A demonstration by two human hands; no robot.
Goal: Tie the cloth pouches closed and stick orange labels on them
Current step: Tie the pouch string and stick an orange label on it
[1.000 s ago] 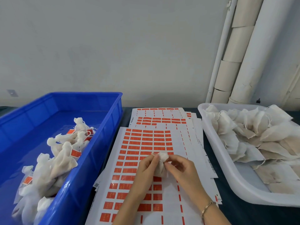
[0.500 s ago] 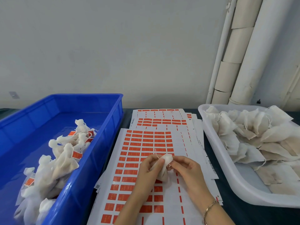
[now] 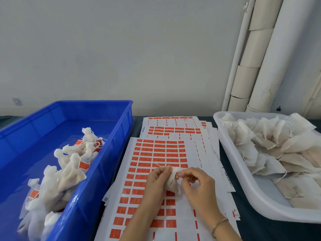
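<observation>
Blue bin (image 3: 93,102): holds finished pouches (image 3: 69,173), tied and carrying orange labels (image 3: 83,165); landing place for this one once done.
Label sheets (image 3: 156,150): spread on the tabletop (image 3: 251,228) under both hands, within easy reach.
Left hand (image 3: 154,181): fingers (image 3: 163,171) curled round the pouch (image 3: 171,184) at its neck; best to keep the gather squeezed firmly.
Pouch: held just above the sheets, between both hands; string (image 3: 159,165) trailing from its top.
Right hand (image 3: 199,186): pinching, apparently the string, at the neck; pull snug against the gather before knotting.
White tub (image 3: 243,185): heaped with untied pouches (image 3: 271,145).
</observation>
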